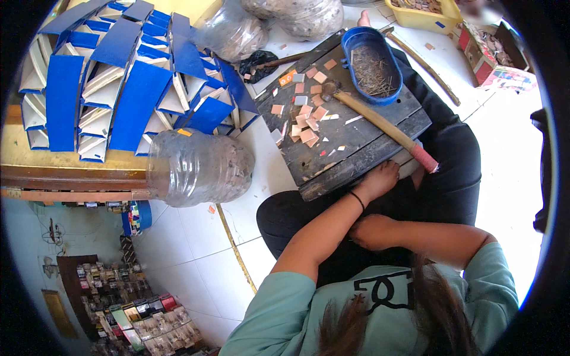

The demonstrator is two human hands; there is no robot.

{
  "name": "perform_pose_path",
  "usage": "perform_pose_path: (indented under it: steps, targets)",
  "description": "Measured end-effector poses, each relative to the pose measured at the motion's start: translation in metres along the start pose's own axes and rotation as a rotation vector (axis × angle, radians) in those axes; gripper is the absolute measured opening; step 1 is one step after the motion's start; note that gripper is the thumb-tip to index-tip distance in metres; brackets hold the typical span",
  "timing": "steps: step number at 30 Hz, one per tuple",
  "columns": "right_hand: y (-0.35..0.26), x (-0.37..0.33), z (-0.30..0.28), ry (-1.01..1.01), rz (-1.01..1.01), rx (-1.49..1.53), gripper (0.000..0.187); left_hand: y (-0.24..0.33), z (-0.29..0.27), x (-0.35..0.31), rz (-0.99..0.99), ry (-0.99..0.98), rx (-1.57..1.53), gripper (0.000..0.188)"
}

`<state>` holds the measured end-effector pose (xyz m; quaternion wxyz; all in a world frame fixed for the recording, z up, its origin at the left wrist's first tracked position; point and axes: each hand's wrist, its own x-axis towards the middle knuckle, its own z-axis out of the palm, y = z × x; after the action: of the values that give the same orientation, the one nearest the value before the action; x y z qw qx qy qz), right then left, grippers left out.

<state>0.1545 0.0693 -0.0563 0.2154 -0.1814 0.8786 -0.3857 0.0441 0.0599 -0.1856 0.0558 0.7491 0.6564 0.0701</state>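
My left hand (pixel 381 180) rests by the near edge of a dark low wooden table (pixel 332 178), close to my bare foot (pixel 409 168). Its fingers are curled, and what lies under them is hidden. Nearer my body, my right hand (pixel 373 232) is closed over my lap, its fingertips tucked out of sight. A hammer (pixel 377 123) lies across the table, its wooden handle ending in a pink wrap towards me. Small square peach pieces (pixel 307 123) lie scattered left of its head, with a few grey ones (pixel 300 101). A blue oval tub (pixel 350 71) at the far right holds thin brown nail-like bits.
Blue-and-white open boxes (pixel 139 95) are stacked at the far left. A clear plastic container (pixel 202 169) stands before them. Full clear bags (pixel 234 35), a loose wooden stick (pixel 427 68), a yellow tub (pixel 424 19) and a carton of pieces (pixel 496 56) lie beyond the table.
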Motion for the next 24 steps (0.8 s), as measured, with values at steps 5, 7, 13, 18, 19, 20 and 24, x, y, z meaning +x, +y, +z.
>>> perform_pose_path:
  steps: [5,7,13,18,19,20,24]
  targets:
    - [0.017,0.006,0.027,0.039,-0.017,-0.034,0.025,0.024,-0.077,0.002,0.172,0.079,-0.022,0.016]
    - [0.021,0.009,0.037,0.201,-0.067,-0.042,0.025,0.044,-0.121,-0.001,0.144,0.031,-0.256,0.012]
    - [0.010,0.003,0.021,-0.053,-0.028,-0.096,0.023,0.013,-0.239,-0.028,-0.105,0.620,-0.294,0.019]
    - [-0.009,-0.009,-0.003,0.008,-0.056,-0.109,0.019,-0.051,-0.270,-0.034,-0.406,0.518,-0.088,0.018]
    - [-0.011,-0.013,-0.006,0.021,-0.060,-0.117,0.019,-0.059,-0.271,-0.033,-0.445,0.422,-0.100,0.020]
    - [-0.013,-0.017,-0.009,0.022,-0.064,-0.134,0.019,-0.069,-0.272,-0.029,-0.466,0.393,-0.184,0.022]
    - [-0.019,-0.035,-0.032,0.179,-0.063,-0.122,0.019,-0.125,-0.274,-0.007,-0.523,0.377,-0.253,0.030]
